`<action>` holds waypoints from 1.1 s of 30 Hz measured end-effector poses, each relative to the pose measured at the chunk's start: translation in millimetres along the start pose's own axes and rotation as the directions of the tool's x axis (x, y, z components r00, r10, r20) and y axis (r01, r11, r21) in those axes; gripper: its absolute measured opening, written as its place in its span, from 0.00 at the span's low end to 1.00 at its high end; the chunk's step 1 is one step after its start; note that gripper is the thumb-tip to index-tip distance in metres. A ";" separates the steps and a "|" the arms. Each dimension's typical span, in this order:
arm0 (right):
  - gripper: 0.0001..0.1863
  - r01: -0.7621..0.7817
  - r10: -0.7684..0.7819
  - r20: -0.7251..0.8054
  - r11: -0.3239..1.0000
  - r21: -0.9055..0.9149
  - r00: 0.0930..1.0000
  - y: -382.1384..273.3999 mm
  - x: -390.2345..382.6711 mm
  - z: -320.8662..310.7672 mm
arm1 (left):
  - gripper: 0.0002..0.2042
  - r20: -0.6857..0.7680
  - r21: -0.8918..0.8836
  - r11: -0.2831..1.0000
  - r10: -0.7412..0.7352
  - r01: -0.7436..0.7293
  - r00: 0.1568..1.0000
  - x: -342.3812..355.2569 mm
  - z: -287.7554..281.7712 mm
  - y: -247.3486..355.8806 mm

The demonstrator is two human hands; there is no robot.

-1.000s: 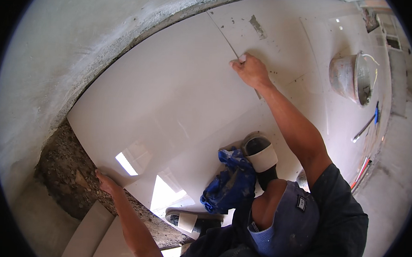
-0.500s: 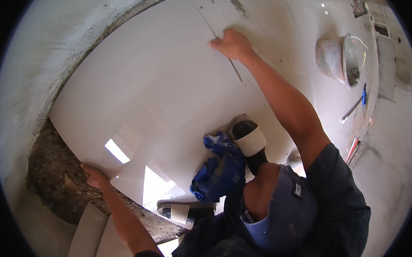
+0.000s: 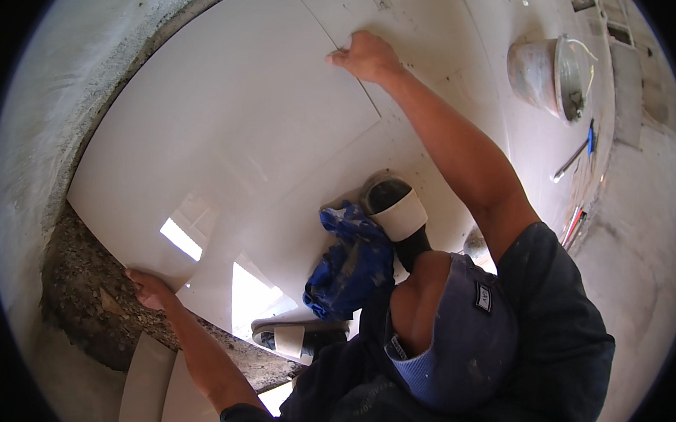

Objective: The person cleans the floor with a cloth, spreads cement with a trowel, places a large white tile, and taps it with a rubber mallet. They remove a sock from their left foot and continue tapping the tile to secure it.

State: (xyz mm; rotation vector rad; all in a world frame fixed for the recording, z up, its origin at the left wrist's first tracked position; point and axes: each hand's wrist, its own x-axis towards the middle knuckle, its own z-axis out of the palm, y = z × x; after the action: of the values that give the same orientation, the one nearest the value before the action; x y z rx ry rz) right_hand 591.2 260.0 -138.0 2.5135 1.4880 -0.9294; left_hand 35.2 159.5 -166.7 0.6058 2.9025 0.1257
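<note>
Floor tile, large, pale and glossy, as seen in the head view: it lies flat beside the rough-edged wall, its near-left edge bordering a bed of exposed soil and rubble. The left hand is at this edge, fingers directed toward the wall; whether it pinches the tile or merely rests there cannot be told. The right hand lies across the dark joint between this tile and the neighboring one, thumb side toward the large tile; its fingers are bent, but whether they pinch anything cannot be told. Bright reflections appear on the glossy surface between the left hand and the feet. A crumpled blue cloth lies between two sandals with pale straps. At the right stand a stained bucket with a pale handle and, near it, a blue-and-grey hand tool
</note>
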 end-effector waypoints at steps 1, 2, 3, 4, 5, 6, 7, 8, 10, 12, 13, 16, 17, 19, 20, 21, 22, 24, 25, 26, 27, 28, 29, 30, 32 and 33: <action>0.22 0.015 -0.015 -0.005 1.000 0.006 1.000 0.7 0.1 -0.1 | 0.41 0.003 0.014 1.000 -0.008 0.007 1.000 -5.3 -3.0 3.1; 0.21 0.017 -0.017 -0.009 1.000 0.007 1.000 1.6 0.5 -0.6 | 0.41 0.006 0.030 0.999 -0.014 0.014 1.000 -9.2 -5.5 4.8; 0.22 0.027 -0.027 -0.003 1.000 0.012 1.000 2.2 1.3 -1.2 | 0.41 0.006 0.022 1.000 -0.002 0.002 1.000 -11.2 -6.7 5.4; 0.23 0.026 -0.026 0.005 1.000 0.011 1.000 3.2 1.9 -1.9 | 0.41 0.006 0.015 1.000 0.007 -0.007 1.000 -10.5 -6.3 4.1; 0.25 0.019 -0.020 0.038 1.000 0.011 0.999 4.1 2.8 -2.7 | 0.40 0.004 0.019 1.000 0.015 -0.015 1.000 -7.8 -4.5 0.1; 0.23 0.027 -0.027 0.033 0.999 0.018 0.999 5.3 3.2 -3.5 | 0.40 0.004 0.056 0.998 0.042 -0.043 0.999 -3.3 -0.4 -5.4; 0.22 0.028 -0.030 0.048 0.999 0.028 0.998 6.5 4.0 -4.9 | 0.40 0.003 0.101 0.992 0.070 -0.070 0.998 4.0 4.9 -11.4; 0.21 0.031 -0.036 0.100 0.998 0.049 0.994 7.4 3.6 -5.5 | 0.40 -0.024 0.136 0.984 0.119 -0.115 0.993 12.6 8.6 -20.3; 0.21 0.015 -0.017 0.079 0.999 0.032 0.997 6.8 1.3 -4.7 | 0.38 -0.353 0.382 0.899 0.357 -0.215 0.865 20.2 32.5 -31.1; 0.23 0.071 -0.071 -0.031 0.997 -0.005 0.997 1.4 -2.3 1.2 | 0.36 -0.429 0.499 0.821 0.511 -0.277 0.744 10.6 42.7 -46.3; 0.25 0.127 -0.132 -0.153 0.991 -0.038 0.979 -1.9 -7.2 7.8 | 0.35 -0.361 0.492 0.815 0.510 -0.305 0.781 0.5 50.4 -43.2; 0.33 0.423 -0.484 -0.373 0.874 -0.238 0.792 -20.1 -9.3 33.6 | 0.37 -0.234 0.366 0.582 0.813 -0.726 0.534 -76.3 65.8 -24.3; 0.36 0.539 -0.632 -0.433 0.774 -0.331 0.643 -24.5 -9.0 44.2 | 0.39 -0.180 0.120 0.607 0.791 -0.785 0.585 -105.4 70.4 -12.3; 0.36 0.549 -0.673 -0.357 0.737 -0.394 0.648 -27.0 -10.4 66.0 | 0.41 0.012 0.145 0.585 0.805 -0.798 0.593 -149.1 71.8 10.8; 0.37 0.545 -0.683 -0.285 0.717 -0.434 0.672 -25.1 -9.4 73.9 | 0.42 0.082 0.116 0.620 0.772 -0.776 0.630 -163.2 72.5 22.8; 0.37 0.562 -0.684 -0.310 0.724 -0.401 0.660 -20.9 -8.2 79.2 | 0.42 0.127 0.080 0.680 0.718 -0.728 0.684 -171.4 68.4 29.5; 0.37 0.550 -0.680 -0.293 0.723 -0.418 0.672 -16.7 -8.4 83.4 | 0.42 0.081 0.063 0.654 0.749 -0.754 0.657 -177.6 63.9 33.0; 0.37 0.546 -0.686 -0.328 0.721 -0.427 0.649 -7.2 -13.6 86.3 | 0.43 0.149 0.086 0.661 0.731 -0.746 0.665 -182.6 57.5 35.9; 0.38 0.516 -0.659 -0.267 0.731 -0.446 0.703 -4.8 -15.7 85.1 | 0.43 0.168 0.079 0.679 0.712 -0.730 0.681 -182.0 56.0 36.3; 0.38 0.511 -0.647 -0.260 0.742 -0.434 0.717 -2.7 -22.9 84.8 | 0.43 0.138 0.091 0.645 0.746 -0.759 0.651 -181.0 54.0 34.5; 0.38 0.544 -0.668 -0.289 0.735 -0.405 0.686 -0.8 -28.9 82.7 | 0.43 0.138 0.092 0.637 0.753 -0.765 0.644 -180.6 53.9 33.4; 0.39 0.504 -0.630 -0.244 0.753 -0.423 0.737 0.8 -35.5 80.7 | 0.43 0.197 0.115 0.640 0.735 -0.759 0.649 -180.7 53.3 30.8; 0.39 0.501 -0.628 -0.243 0.754 -0.425 0.739 0.3 -37.9 78.0 | 0.43 0.211 0.136 0.642 0.725 -0.755 0.655 -180.2 54.6 31.1; 0.39 0.481 -0.599 -0.181 0.760 -0.438 0.780 -0.6 -40.6 76.6 | 0.43 0.162 0.121 0.616 0.762 -0.779 0.628 -180.4 54.4 29.7; 0.39 0.510 -0.648 -0.273 0.742 -0.435 0.711 -4.0 -40.1 75.0 | 0.43 0.194 0.176 0.617 0.742 -0.767 0.642 -180.3 56.0 30.5; 0.40 0.494 -0.628 -0.220 0.745 -0.449 0.747 -6.1 -37.9 75.4 | 0.44 0.216 0.211 0.622 0.723 -0.754 0.656 -180.3 56.9 31.1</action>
State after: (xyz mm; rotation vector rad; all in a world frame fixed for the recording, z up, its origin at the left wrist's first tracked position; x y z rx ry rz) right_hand 538.4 207.1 -177.6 2.0367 2.3737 -0.1597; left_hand 220.6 117.8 -191.5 1.7825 2.3662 -0.2278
